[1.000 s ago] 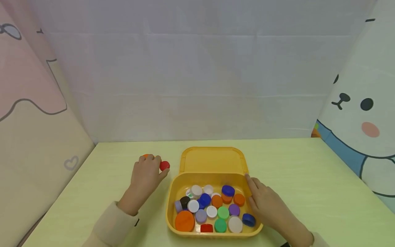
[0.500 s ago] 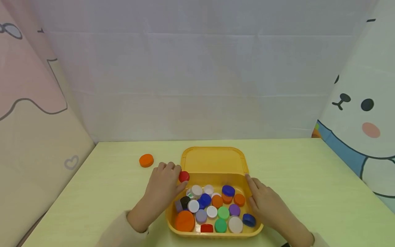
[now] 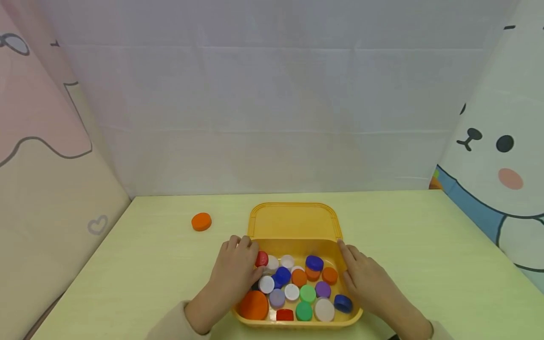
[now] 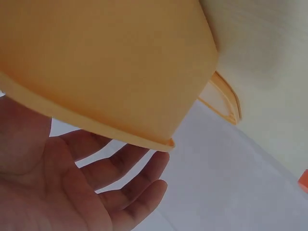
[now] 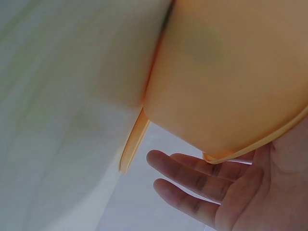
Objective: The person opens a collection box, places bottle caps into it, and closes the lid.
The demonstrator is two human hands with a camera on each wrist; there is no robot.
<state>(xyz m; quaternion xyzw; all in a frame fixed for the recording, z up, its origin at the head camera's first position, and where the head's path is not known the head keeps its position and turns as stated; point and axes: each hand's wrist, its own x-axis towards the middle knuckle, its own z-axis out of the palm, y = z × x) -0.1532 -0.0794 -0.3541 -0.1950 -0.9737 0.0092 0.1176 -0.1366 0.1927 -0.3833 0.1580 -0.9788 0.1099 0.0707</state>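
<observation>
My left hand [image 3: 233, 267] reaches over the left rim of a yellow plastic box [image 3: 306, 245], pinching a red bottle cap [image 3: 262, 258] between thumb and fingers. That cap is low inside the box's back left corner, beside a white cap [image 3: 272, 263]. On the right rim rests my right hand [image 3: 367, 283], its index finger stretched along the edge to the back corner. From the left wrist, my left fingers [image 4: 139, 192] show beyond the box rim, the cap hidden behind the wall. The right wrist view has my right fingers [image 5: 187, 175] extended past the rim.
Several more caps lie in the box, among them a large orange one [image 3: 254, 305], a green one [image 3: 303, 311] and a purple one [image 3: 323, 289]. A yellow lid [image 3: 293, 220] lies behind the box. One orange cap [image 3: 201, 221] sits on the table at the back left.
My left hand has carried the red cap from the table right and toward me into the box. The orange cap has come into full sight on the table. My right hand stays still.
</observation>
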